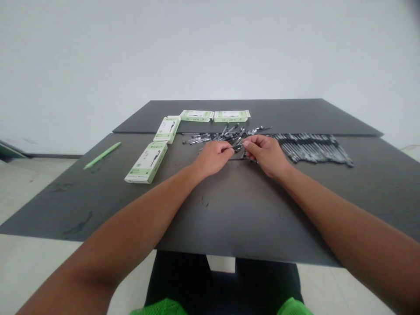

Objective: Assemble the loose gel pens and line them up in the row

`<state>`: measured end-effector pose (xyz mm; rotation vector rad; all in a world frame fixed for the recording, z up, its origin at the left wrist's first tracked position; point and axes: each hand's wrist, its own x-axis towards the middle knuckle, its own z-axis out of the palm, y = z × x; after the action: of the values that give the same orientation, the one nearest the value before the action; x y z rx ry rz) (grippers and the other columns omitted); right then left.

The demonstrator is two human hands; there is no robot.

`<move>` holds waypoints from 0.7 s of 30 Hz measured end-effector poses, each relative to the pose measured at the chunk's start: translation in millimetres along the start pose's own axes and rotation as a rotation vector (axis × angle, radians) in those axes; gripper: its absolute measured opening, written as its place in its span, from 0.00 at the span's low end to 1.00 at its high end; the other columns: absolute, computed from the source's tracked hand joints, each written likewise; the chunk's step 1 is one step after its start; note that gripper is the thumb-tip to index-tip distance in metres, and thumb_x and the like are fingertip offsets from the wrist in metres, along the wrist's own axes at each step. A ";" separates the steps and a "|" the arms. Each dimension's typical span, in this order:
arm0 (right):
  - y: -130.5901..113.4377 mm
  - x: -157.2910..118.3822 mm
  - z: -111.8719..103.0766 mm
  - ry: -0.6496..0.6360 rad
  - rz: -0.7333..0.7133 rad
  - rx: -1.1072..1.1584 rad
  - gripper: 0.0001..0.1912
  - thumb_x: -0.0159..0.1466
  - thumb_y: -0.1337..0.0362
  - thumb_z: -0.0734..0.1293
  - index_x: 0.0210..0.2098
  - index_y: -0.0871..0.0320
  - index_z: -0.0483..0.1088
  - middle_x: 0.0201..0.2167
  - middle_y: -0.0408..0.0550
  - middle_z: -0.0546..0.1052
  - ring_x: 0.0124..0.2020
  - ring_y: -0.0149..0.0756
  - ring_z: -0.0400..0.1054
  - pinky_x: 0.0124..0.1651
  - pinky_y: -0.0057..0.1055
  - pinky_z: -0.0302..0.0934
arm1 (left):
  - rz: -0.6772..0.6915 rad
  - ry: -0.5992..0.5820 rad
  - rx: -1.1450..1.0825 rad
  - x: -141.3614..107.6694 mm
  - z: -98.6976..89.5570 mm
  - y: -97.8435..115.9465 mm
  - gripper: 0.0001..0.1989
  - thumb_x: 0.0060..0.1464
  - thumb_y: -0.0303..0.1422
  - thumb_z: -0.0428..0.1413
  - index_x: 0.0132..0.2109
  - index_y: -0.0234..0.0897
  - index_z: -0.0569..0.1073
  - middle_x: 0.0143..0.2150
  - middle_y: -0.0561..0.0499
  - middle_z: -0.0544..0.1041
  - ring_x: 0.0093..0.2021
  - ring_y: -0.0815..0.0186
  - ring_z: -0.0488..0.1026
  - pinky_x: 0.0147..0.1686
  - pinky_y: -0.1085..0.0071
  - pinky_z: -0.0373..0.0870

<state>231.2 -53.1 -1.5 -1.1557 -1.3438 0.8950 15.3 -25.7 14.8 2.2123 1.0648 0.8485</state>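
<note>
Dark pen (238,145) | left hand (214,156), right hand (265,153) pinch it | fingers (252,145) curled

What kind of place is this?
Probably a simple workroom: a dark table by a white wall holds green-and-white boxes and a row of pen-like sticks.

Looks like a plain indoor workroom, with a blank white wall (210,52), a pale floor (42,175) and dark tabletops (213,223) set one behind the other. Resembles a workshop or office more than a home, judging by the heap of pens (234,136), the row of pens (310,148) laid side by side and the green-and-white cartons (147,162). Impossible to tell which of the two.
</note>
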 end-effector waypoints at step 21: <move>-0.1 -1.9 -4.4 -0.020 -0.034 -0.180 0.20 0.67 0.45 0.75 0.35 0.57 0.78 0.23 0.43 0.75 0.24 0.32 0.63 0.28 0.31 0.57 | 0.061 0.051 0.004 2.0 2.9 -8.5 0.11 0.64 0.35 0.58 0.37 0.36 0.83 0.30 0.53 0.78 0.31 0.67 0.69 0.33 0.69 0.59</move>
<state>235.4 -55.5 -1.4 -1.2600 -1.4794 0.7755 14.3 -20.0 7.6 2.2474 1.0286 0.9345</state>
